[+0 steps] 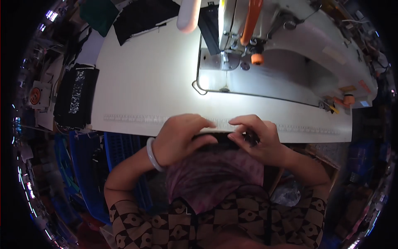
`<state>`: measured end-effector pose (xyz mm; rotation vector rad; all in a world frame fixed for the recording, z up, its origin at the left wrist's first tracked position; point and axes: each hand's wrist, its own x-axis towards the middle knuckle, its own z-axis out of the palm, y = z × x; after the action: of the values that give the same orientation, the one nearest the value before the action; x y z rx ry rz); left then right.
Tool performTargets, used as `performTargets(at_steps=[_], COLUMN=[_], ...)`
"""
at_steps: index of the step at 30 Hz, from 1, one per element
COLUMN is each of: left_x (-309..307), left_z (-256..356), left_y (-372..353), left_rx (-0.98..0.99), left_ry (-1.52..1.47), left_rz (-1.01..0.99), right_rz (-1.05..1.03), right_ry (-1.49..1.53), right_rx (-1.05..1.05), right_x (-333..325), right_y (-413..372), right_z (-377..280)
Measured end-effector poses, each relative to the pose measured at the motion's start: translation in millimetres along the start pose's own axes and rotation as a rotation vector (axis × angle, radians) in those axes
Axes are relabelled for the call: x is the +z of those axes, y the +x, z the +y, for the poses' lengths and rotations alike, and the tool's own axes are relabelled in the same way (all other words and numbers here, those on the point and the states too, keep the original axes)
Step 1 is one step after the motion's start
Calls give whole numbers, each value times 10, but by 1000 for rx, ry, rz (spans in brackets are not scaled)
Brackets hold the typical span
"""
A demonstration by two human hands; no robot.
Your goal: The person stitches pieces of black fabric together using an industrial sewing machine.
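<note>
My left hand [182,135], with a pale bangle [153,154] at the wrist, is over the front edge of the white sewing table [141,83]. Its fingers reach forward with the thumb apart, and nothing shows between them. Opposite it, my right hand [261,139] has curled fingers, the index and thumb tips a little apart. A small dark object [251,138] sits inside those curled fingers; its kind is hard to make out. Both hands are beside the ruler scale [132,119] along the table's front edge.
A sewing machine [331,62] with an orange lever [251,23] stands at the back right, its needle area lit. Black cloth pieces [143,18] and green cloth [98,16] lie at the back left. A black stack with a patterned strip [76,93] is at left. Blue crates [89,170] stand below.
</note>
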<state>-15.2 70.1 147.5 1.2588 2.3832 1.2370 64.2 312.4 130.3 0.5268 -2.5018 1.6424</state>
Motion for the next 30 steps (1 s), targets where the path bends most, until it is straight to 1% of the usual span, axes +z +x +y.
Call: performTargets(at_steps=[1,3,4,5,7,8,10,11,14,15,17,18,20,21,24,25,28,30], left_x=[-72,-247,-302,-343,-392,-408,-410,-406,-372,-338,-245,-199,-100,-56,-36,-48,-61,-79], left_z=[-75,-276,-383,-501,-669,-746,-857,-864,-767,-734,-655,-631,-616,-616,-620,-611,-611,-626], left_y=[129,425,571,714,881,930,1027,1051,923,873,785,763,735,722,720,728,783,840], left_rx=[16,-41,-31,-63,-93,-107,-127,-121,30,26,168,238,239,242,245,250,243,223], left_ry=[9,15,21,4,-13,56,189,185,414,413,321,271,252,237,241,262,292,320], left_rz=[12,-78,-68,-93,-111,-118,-137,-138,162,152,67,28,-4,-36,-89,-106,-118,-97], right_rz=[3,65,95,97,-46,-120,-126,-130,-137,-135,-130,-163,-234,-238,-112,-115,-122,-126], right_ry=[-13,-232,-339,-347,-495,-566,-597,-622,-630,-619,-607,-565,-479,-475,-535,-533,-756,-780], right_rx=[-17,-192,-276,-285,-427,-493,-497,-499,-494,-487,-475,-440,-372,-369,-310,-309,-379,-357], right_x=[-44,-139,-177,-215,-290,-313,-307,-293,-280,-271,-289,-327,-387,-411,-510,-508,-514,-531], right_y=[148,503,614,676,782,820,832,821,822,817,828,850,891,889,860,866,873,915], right_z=[51,229,290,324,394,435,522,561,619,625,610,574,546,588,742,741,682,666])
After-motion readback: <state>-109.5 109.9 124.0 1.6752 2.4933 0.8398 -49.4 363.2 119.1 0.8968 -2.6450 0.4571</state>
